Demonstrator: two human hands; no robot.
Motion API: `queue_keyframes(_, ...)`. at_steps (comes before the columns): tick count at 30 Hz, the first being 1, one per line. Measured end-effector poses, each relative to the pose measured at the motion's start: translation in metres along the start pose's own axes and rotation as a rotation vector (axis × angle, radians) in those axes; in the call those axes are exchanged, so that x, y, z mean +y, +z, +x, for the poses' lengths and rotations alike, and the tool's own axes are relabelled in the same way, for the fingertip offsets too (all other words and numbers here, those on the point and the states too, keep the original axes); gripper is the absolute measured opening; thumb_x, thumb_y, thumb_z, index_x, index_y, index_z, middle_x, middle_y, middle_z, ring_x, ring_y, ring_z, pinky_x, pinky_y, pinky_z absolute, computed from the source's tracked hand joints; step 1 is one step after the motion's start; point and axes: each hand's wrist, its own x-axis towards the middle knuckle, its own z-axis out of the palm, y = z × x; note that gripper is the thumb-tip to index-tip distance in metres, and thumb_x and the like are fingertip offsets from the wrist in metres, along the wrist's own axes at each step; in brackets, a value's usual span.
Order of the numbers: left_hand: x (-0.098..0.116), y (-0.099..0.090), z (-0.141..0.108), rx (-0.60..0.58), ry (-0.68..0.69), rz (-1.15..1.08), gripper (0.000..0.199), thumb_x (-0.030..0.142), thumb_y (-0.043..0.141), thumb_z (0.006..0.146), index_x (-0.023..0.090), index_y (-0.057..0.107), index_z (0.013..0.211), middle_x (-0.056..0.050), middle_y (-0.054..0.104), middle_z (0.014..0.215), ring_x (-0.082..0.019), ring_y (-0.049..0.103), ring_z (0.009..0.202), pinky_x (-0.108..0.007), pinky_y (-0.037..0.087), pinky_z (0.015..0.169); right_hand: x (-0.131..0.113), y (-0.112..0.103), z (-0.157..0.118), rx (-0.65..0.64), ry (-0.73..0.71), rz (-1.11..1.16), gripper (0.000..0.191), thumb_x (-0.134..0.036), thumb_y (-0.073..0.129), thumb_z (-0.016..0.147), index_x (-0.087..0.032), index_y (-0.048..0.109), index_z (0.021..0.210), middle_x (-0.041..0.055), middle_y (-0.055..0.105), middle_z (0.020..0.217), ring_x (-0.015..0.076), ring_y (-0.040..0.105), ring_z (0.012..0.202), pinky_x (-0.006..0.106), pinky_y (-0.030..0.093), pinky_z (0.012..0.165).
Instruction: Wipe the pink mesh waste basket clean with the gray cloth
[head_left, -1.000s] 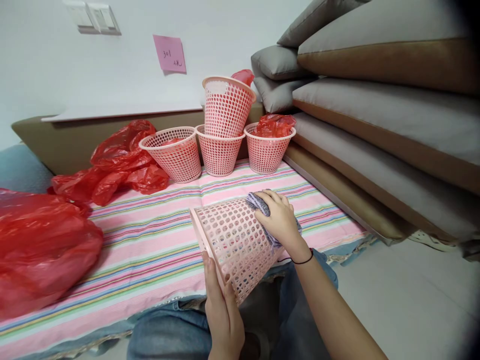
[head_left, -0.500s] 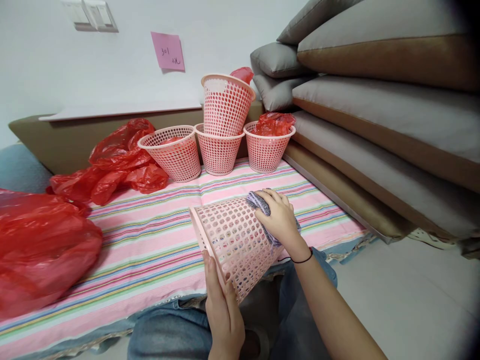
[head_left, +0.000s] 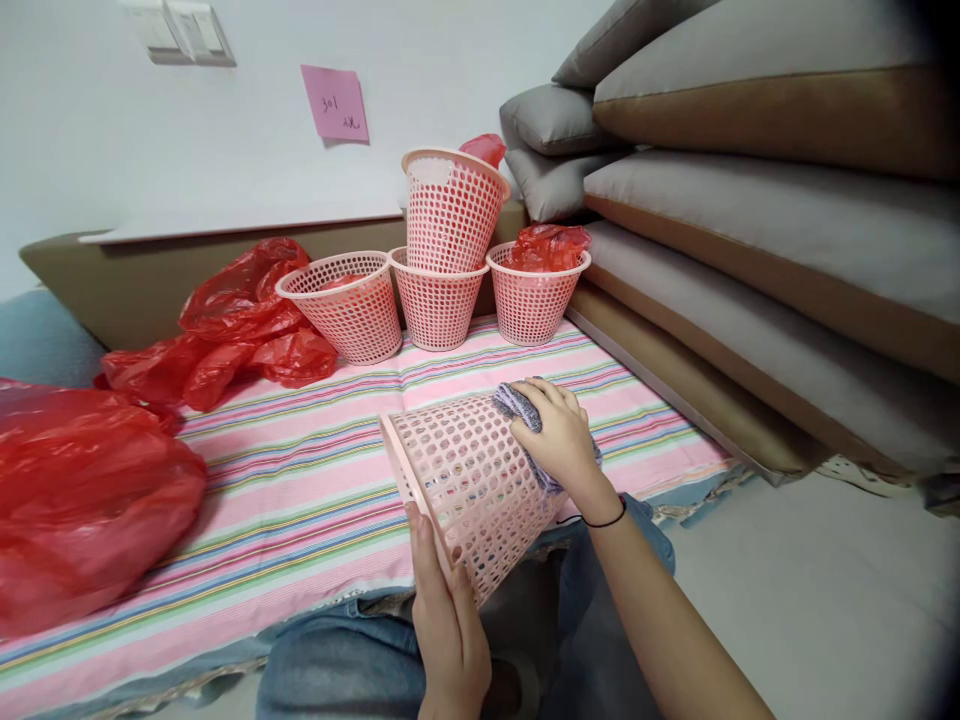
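A pink plastic basket (head_left: 469, 460) with a lattice of holes lies on its side at the front edge of the striped cloth (head_left: 300, 480), its rim facing left. My left hand (head_left: 448, 630) grips that rim from below, thumb on one side and fingers on the other. Pressed to the basket's closed end is a grey-purple cloth rag (head_left: 517, 405), partly covered by my right hand (head_left: 555, 430). The fingers of my right hand curl over the rag, and a thin dark band circles that wrist.
Behind stand several similar pink baskets, one stacked in the middle basket (head_left: 439, 310), some with red bags inside. Red plastic bags (head_left: 82, 490) lie at the left. Grey-brown cushions (head_left: 750, 220) are piled on the right. A pink note (head_left: 335, 105) is on the wall.
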Motion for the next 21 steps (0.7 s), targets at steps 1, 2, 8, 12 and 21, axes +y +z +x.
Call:
queue_keyframes(1, -0.001, 0.000, 0.000, 0.002, 0.005, 0.005, 0.059, 0.025, 0.040, 0.102, 0.031, 0.020, 0.157, -0.004, 0.017, 0.166, -0.021, 0.020, 0.151, -0.037, 0.014, 0.125, 0.000, 0.000, 0.000, 0.000, -0.001, 0.000, 0.049, -0.026, 0.056, 0.081, -0.030, 0.062, 0.129, 0.0017, 0.057, 0.139, 0.0311, 0.049, 0.122, 0.047, 0.041, 0.099)
queue_keyframes(2, -0.001, 0.000, -0.001, 0.002, 0.007, 0.011, 0.060, 0.024, 0.040, 0.101, 0.030, 0.019, 0.157, -0.005, 0.017, 0.166, -0.021, 0.019, 0.151, -0.037, 0.012, 0.125, 0.000, 0.000, 0.000, 0.001, -0.002, 0.001, 0.049, -0.026, 0.056, 0.081, -0.030, 0.062, 0.129, 0.0019, 0.058, 0.139, 0.0311, 0.049, 0.122, 0.047, 0.041, 0.099)
queue_keyframes(8, 0.000, 0.002, -0.007, 0.005, -0.066, -0.020, 0.060, 0.026, 0.041, 0.101, 0.023, 0.021, 0.157, -0.006, 0.019, 0.166, -0.019, 0.016, 0.152, -0.036, 0.012, 0.125, -0.001, -0.002, -0.003, 0.009, 0.001, 0.005, 0.048, -0.025, 0.056, 0.080, -0.029, 0.063, 0.128, 0.0028, 0.058, 0.139, 0.0315, 0.049, 0.122, 0.047, 0.042, 0.098)
queue_keyframes(12, -0.003, 0.002, -0.015, 0.025, -0.164, -0.053, 0.060, 0.029, 0.040, 0.101, 0.023, 0.020, 0.158, -0.007, 0.021, 0.165, -0.019, 0.022, 0.150, -0.033, 0.025, 0.121, 0.001, -0.006, -0.008, 0.007, -0.004, 0.004, 0.049, -0.024, 0.055, 0.080, -0.029, 0.062, 0.128, 0.0024, 0.058, 0.139, 0.0308, 0.050, 0.122, 0.047, 0.042, 0.099)
queue_keyframes(21, -0.006, 0.007, -0.041, 0.014, -0.212, -0.094, 0.060, 0.030, 0.039, 0.101, 0.026, 0.018, 0.158, -0.009, 0.020, 0.165, -0.021, 0.034, 0.146, -0.035, 0.031, 0.119, -0.032, -0.013, -0.025, -0.049, -0.122, 0.115, 0.048, -0.025, 0.055, 0.082, -0.027, 0.063, 0.130, 0.0024, 0.058, 0.138, 0.0297, 0.047, 0.126, 0.048, 0.036, 0.110)
